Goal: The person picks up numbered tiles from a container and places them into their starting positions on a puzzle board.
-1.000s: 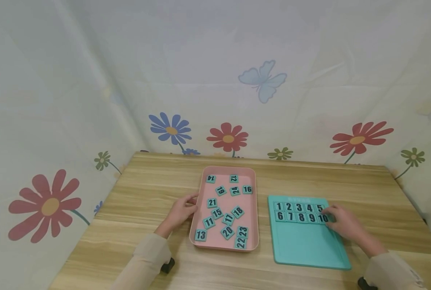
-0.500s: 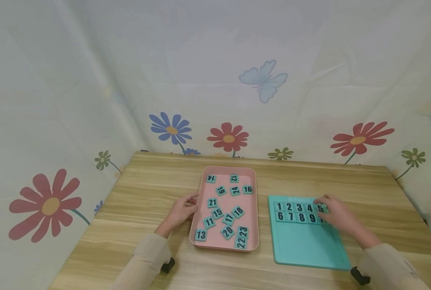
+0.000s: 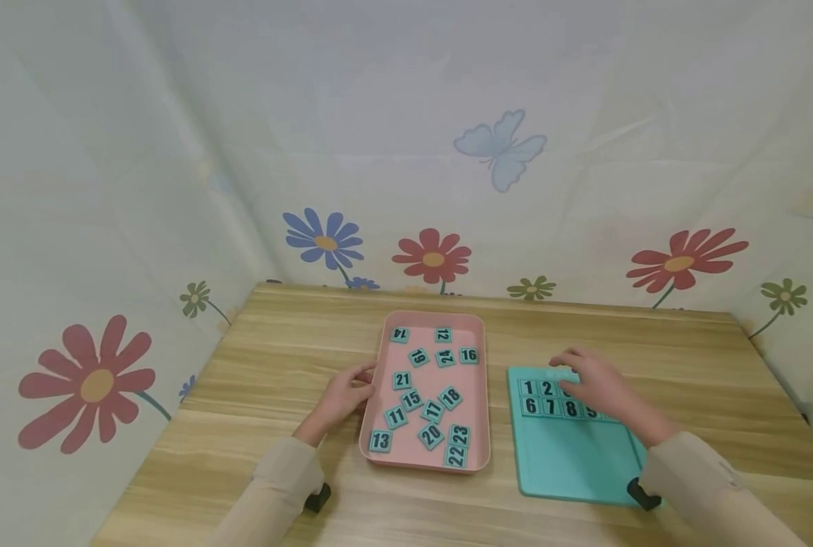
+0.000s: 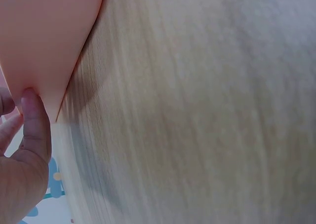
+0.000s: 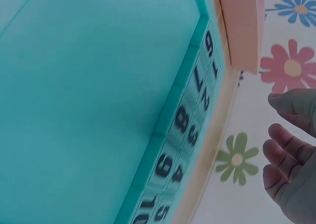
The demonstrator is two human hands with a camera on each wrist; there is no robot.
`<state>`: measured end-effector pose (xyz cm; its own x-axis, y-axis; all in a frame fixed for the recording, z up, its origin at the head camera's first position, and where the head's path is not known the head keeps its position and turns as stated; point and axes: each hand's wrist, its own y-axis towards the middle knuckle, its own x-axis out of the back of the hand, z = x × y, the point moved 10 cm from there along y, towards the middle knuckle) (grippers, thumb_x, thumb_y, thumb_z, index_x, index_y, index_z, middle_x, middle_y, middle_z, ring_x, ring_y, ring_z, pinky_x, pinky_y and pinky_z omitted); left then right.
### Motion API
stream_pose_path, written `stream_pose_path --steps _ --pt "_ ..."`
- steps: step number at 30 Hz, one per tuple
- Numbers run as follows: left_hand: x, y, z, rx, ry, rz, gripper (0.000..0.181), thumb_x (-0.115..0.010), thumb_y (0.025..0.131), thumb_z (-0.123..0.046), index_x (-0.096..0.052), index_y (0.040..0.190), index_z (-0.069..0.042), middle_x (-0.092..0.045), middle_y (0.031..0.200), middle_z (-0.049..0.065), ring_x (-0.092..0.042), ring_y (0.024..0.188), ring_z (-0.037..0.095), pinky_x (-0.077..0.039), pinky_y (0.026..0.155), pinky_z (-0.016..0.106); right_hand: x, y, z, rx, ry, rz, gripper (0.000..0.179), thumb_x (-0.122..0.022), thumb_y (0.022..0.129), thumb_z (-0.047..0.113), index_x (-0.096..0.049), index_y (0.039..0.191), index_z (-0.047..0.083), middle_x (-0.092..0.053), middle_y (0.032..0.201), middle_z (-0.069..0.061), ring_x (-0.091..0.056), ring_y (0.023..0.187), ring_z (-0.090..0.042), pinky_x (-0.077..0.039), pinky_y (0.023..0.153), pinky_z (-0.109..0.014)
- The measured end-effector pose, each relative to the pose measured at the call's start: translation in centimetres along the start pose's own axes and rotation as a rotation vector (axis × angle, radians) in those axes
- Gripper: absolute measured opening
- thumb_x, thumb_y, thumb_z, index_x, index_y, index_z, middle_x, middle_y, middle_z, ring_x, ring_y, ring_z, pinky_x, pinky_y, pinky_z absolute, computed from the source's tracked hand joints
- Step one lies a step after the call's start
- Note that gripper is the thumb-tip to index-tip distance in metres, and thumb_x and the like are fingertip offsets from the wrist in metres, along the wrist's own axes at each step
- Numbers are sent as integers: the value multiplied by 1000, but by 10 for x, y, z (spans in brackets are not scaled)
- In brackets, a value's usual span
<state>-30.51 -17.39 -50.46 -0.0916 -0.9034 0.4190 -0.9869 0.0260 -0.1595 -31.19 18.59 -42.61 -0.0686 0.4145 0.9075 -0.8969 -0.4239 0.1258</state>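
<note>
At the left rim of a pink tray (image 3: 422, 456) my left hand (image 3: 338, 396) holds on, its thumb (image 4: 35, 116) pressed to the outer wall and other fingers right at the rim. Inside the tray lie several teal number tiles, such as 13 (image 3: 380, 441) and 11 (image 3: 396, 416). My right hand (image 3: 598, 384), fingers loosely bent and nothing between them, hovers over the upper part of a teal board (image 3: 570, 463). Two rows of tiles, 1 (image 3: 528, 388) to 10 (image 5: 143, 211), line the board's top; the hand hides some of them in the head view.
Tray and board stand side by side on a wooden table (image 3: 297, 327), a narrow gap between them. A white cloth backdrop (image 3: 379, 114) with printed flowers and a butterfly rises behind the table's back edge and along its left side.
My right hand has left the tiles 5 and 10 at the row's right end and moved left and slightly up across the board. My left hand stays at the tray.
</note>
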Motion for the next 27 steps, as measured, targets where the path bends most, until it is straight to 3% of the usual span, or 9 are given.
stream_pose_path --steps 5,17,27 --pt "0 0 -1 -1 0 -2 46 -53 82 -3 -47 127 -9 -54 104 15 -60 84 21 -56 64 27 -9 11 23 68 6 2 29 -66 75 9 -61 104 5 -58 97 -9 -56 86 -26 -51 67 -36" --pt "0 1 0 0 -5 5 46 -53 82 -3 -47 127 -8 -54 105 16 -60 88 23 -56 65 27 -43 34 78 169 33 68 32 -67 75 13 -62 106 10 -55 109 -4 -51 102 -21 -49 85 -39" --pt "0 2 2 -5 1 14 46 -53 82 -3 -47 127 -8 -54 105 16 -60 87 22 -56 65 27 -74 48 127 289 6 145 29 -65 75 15 -64 103 11 -55 107 -2 -50 99 -18 -49 82 -34"
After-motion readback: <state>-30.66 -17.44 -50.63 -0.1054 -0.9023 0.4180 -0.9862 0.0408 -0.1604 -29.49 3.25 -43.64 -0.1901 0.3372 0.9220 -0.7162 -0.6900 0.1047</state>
